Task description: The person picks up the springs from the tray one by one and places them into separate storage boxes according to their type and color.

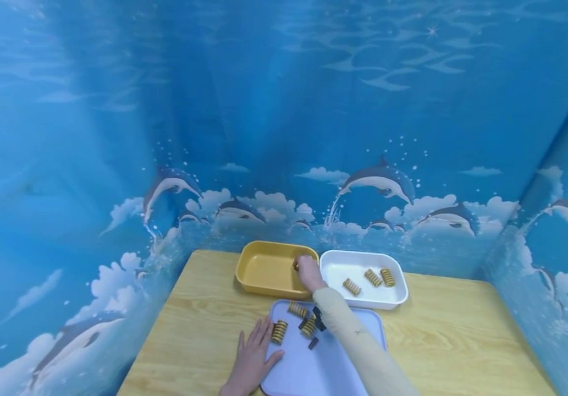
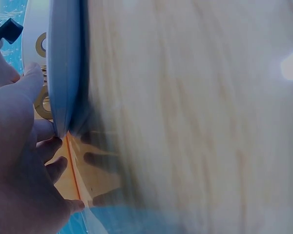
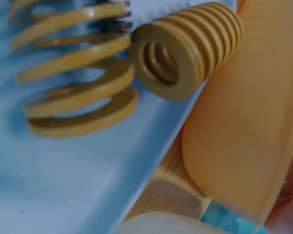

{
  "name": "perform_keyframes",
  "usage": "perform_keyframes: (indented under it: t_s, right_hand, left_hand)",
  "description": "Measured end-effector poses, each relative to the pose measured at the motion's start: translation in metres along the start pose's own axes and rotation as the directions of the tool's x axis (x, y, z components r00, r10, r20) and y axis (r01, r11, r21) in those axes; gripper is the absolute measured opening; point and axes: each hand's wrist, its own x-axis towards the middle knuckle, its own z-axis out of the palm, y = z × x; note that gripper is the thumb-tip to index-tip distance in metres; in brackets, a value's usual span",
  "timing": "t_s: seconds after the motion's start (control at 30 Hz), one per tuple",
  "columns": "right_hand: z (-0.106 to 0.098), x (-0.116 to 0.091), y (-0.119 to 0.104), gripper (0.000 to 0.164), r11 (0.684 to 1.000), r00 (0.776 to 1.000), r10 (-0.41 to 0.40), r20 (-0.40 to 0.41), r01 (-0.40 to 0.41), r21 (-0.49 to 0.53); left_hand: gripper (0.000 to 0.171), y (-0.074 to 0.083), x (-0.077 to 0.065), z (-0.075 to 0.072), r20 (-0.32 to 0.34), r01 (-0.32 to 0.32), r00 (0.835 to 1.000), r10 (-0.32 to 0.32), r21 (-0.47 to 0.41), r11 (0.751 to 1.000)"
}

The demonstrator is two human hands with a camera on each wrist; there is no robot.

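Observation:
My right hand (image 1: 309,273) reaches over the right end of the yellow tub (image 1: 251,281), fingers curled around a small dark piece (image 1: 296,266), mostly hidden by the fingers. My left hand (image 1: 251,356) rests at the left edge of the lilac tray (image 1: 296,371), fingers extended beside a gold coil spring (image 1: 279,332). Farther in on the tray lie another gold spring (image 1: 297,309), one more (image 1: 308,326) near the right wrist, and a small dark brown piece (image 1: 313,343). The right wrist view shows a gold spring (image 3: 185,53) close up by the tray's rim, with the right hand (image 3: 288,209) partly visible.
A white tub (image 1: 330,269) stands right of the yellow one, with three gold springs (image 1: 373,278) inside. Both tubs sit at the back of the wooden table (image 1: 442,330), just beyond the tray. A blue dolphin-print curtain (image 1: 264,110) surrounds the table's back and sides.

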Motion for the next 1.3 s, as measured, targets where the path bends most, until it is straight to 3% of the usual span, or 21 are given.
perform_keyframes:
  t_s: [0.23,0.4,0.57,0.77,1.0,1.17,1.3]
  right_hand:
    - [-0.002,-0.001,-0.001,0.015,0.996,0.998,-0.022,0.052,0.026,-0.081]
    - [-0.022,-0.002,0.002,0.021,1.000,0.998,-0.010,-0.055,0.011,0.028]
    - [-0.052,-0.016,0.003,0.017,0.988,0.984,0.088,-0.152,-0.066,0.141]
    - [-0.068,-0.053,0.006,0.015,0.964,0.953,0.151,-0.264,-0.084,0.251]
    - [-0.062,-0.106,0.011,0.014,0.949,0.925,0.158,-0.345,-0.045,0.313]
    - [-0.055,-0.146,0.010,0.014,0.930,0.925,0.208,-0.317,-0.086,0.358]
    - [-0.048,-0.172,0.008,0.014,0.925,0.944,0.193,-0.268,-0.084,0.371]
  left_hand:
    - [0.076,0.001,-0.001,0.000,0.019,0.016,1.000,-0.016,0.002,1.000]
    - [0.074,0.002,-0.001,0.004,-0.024,-0.019,1.000,0.020,0.013,1.000]
    - [0.074,0.001,0.002,0.005,-0.025,-0.019,0.999,0.019,0.009,1.000]
    - [0.074,-0.003,0.001,0.007,-0.032,-0.020,0.999,0.020,0.005,1.000]
    - [0.073,-0.005,0.000,0.002,-0.042,-0.002,0.999,0.003,0.008,1.000]
    - [0.073,-0.001,0.001,-0.002,-0.006,0.013,1.000,-0.013,-0.015,1.000]
    - [0.073,0.003,0.001,0.000,0.012,0.020,1.000,-0.020,-0.021,1.000]
